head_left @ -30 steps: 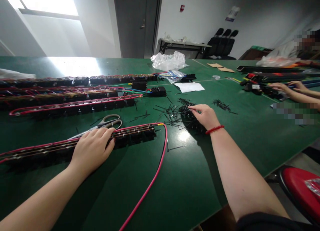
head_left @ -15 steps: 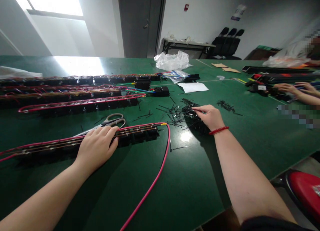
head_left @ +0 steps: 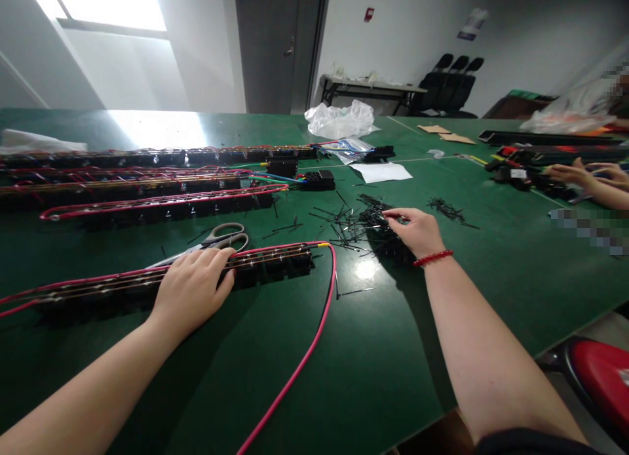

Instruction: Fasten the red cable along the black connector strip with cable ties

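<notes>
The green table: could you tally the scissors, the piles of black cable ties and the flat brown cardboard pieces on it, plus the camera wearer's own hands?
Scissors: 1 pair
Piles of black cable ties: 2 (larger pile, smaller pile)
Cardboard pieces: 2
Wearer's hands: 2 (left hand, right hand)
Total: 7

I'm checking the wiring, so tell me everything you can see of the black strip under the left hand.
The black strip is a long row of plastic-looking blocks with shiny metallic spots. Thin copper-coloured lines and a red cable run along it; a yellow band sits on the cable near the strip's right end. It lies on the green table, slightly slanted in view, the left hand across it, hiding part.
</notes>
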{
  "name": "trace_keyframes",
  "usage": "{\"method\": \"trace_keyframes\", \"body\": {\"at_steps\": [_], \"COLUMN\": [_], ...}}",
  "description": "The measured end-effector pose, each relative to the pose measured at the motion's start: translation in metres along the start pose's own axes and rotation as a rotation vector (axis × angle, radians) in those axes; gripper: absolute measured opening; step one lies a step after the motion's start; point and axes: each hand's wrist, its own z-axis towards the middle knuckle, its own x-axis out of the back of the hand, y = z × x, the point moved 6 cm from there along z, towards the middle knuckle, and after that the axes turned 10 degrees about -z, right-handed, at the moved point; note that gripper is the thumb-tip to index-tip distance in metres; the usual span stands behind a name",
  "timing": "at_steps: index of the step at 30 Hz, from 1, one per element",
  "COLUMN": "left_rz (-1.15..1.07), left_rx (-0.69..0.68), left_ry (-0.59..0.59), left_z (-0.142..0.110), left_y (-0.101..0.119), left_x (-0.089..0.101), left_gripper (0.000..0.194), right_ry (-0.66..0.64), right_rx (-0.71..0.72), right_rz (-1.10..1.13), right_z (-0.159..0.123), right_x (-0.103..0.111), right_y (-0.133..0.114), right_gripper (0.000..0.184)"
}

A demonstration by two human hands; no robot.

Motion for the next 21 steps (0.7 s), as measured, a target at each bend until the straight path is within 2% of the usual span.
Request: {"method": "trace_keyframes", "body": {"at_steps": [9,17,21], "left_rz": [0.000,0.009,-0.006], "left_rx": [-0.011,-0.009,-0.008], "left_ry": [-0.007,-0.002,0.031], "left_z": [0.000,0.001,0.001], "left_y": [0.000,0.001,0.002], "left_x": [0.000,0.000,0.001], "left_gripper": [0.039,0.039,0.036], "right_ry": [0.121,0.214,0.256], "right_rx": [-0.049,-0.135,-0.142], "right_rz": [0.066,0.219,0.296], "right_z": [-0.001,-0.001,-0.002], "right_x": [0.009,0.011,0.020], "right_y": [-0.001,0.002,-0.009], "right_gripper": [0.026,0.028,0.023]}}
